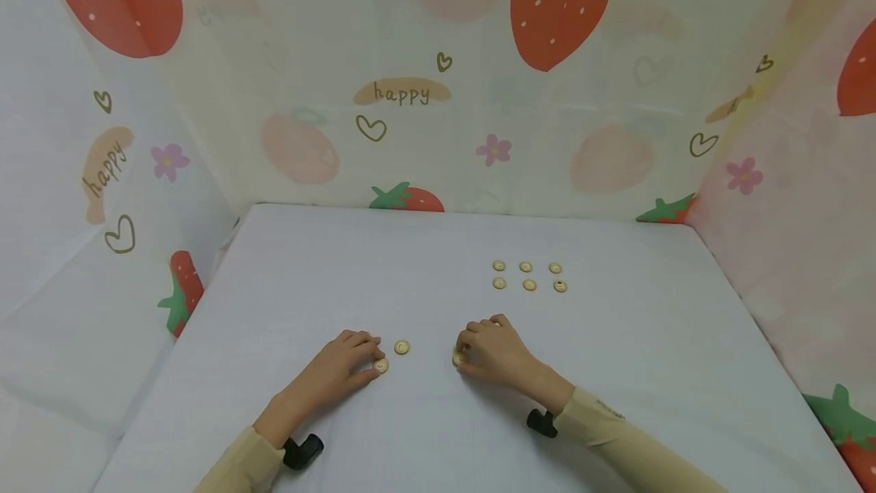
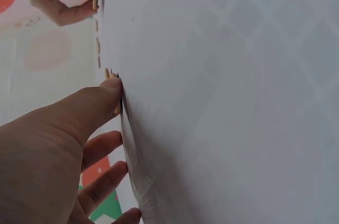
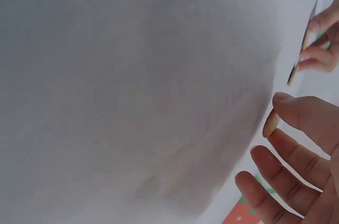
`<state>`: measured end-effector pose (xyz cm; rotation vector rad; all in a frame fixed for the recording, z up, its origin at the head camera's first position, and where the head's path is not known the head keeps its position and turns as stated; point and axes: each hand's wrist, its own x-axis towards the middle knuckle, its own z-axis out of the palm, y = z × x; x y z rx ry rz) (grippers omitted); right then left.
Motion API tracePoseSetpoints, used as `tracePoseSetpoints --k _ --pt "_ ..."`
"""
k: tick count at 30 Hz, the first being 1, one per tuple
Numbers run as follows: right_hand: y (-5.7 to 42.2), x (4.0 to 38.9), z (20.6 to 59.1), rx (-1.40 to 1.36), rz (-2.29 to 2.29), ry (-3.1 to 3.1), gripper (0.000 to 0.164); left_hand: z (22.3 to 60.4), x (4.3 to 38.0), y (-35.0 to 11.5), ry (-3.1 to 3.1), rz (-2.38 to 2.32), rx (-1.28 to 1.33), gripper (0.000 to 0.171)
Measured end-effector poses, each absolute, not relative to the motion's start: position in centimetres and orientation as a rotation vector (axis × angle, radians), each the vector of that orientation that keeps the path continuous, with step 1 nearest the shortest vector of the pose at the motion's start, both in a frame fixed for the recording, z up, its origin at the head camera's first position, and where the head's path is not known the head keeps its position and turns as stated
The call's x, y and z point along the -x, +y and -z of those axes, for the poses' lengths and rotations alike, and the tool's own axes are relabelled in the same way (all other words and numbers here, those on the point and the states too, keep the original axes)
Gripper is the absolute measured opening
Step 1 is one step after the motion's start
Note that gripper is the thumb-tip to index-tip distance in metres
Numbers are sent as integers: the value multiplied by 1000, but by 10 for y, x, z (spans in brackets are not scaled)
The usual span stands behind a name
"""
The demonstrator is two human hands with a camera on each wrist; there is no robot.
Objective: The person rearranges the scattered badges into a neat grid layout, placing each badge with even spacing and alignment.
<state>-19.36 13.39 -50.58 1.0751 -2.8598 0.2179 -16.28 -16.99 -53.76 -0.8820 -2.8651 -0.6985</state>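
My left hand (image 1: 340, 364) rests low over the white table, with thumb and index finger at the edges of a round, pale wooden button (image 1: 380, 365). The left wrist view shows the thumb covering most of that button. Just beyond those fingertips, a second button (image 1: 401, 347) lies flat, touched by neither hand. To the right, my right hand (image 1: 498, 350) pinches another button (image 1: 458, 358) between thumb and index finger. In the right wrist view this button (image 3: 271, 123) is tilted on edge, and the other fingers spread loosely.
Several matching buttons (image 1: 530, 285) lie in two neat rows farther back on the right of the white tabletop (image 1: 328, 265). Strawberry-printed cloth (image 1: 424, 143) walls in the back and both sides. A black device (image 1: 303, 453) sits under the left wrist, another (image 1: 543, 423) under the right.
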Motion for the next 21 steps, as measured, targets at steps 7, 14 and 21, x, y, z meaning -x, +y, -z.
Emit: tracePoseSetpoints --k 7,14,21 --pt "149 198 503 -1009 -278 -2873 16 537 162 -169 -2860 714 880 17" --pt "162 203 502 -941 -244 -2889 15 536 161 -169 -2879 707 866 19" --pt "174 203 501 -906 -243 -2877 15 534 161 -169 -2878 714 868 18"
